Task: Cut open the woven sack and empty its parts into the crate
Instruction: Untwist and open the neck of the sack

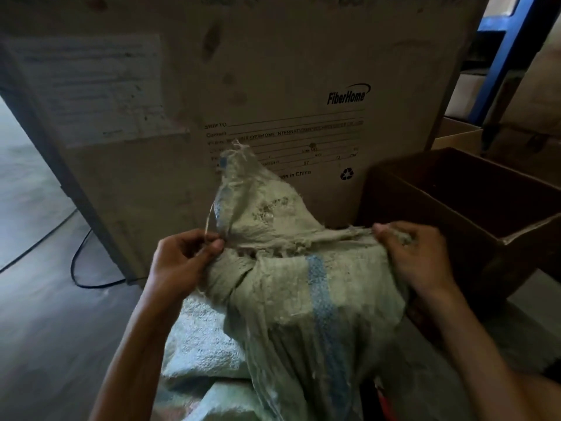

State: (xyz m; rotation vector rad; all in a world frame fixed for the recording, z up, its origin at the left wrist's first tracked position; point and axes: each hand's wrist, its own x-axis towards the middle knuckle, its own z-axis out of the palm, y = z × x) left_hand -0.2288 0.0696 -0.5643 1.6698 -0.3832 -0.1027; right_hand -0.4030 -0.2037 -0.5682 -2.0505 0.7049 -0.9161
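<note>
A pale green woven sack (pixel 291 299) with a blue stripe stands upright in front of me, its frayed top flap leaning against a big carton. My left hand (pixel 185 256) pinches the sack's top edge and a loose thread at the left. My right hand (pixel 409 253) grips the same frayed edge at the right, so the fabric is stretched between them. Just right of the sack stands an open brown cardboard crate (pixel 473 226) with a divider inside. The sack's contents are hidden.
A tall FiberHome carton (pixel 243 86) rises directly behind the sack. A second pale sack (pixel 200 344) lies low at the left. A black cable (pixel 76 262) runs over the grey floor on the left. Blue shelving (pixel 504 56) and more boxes stand at the far right.
</note>
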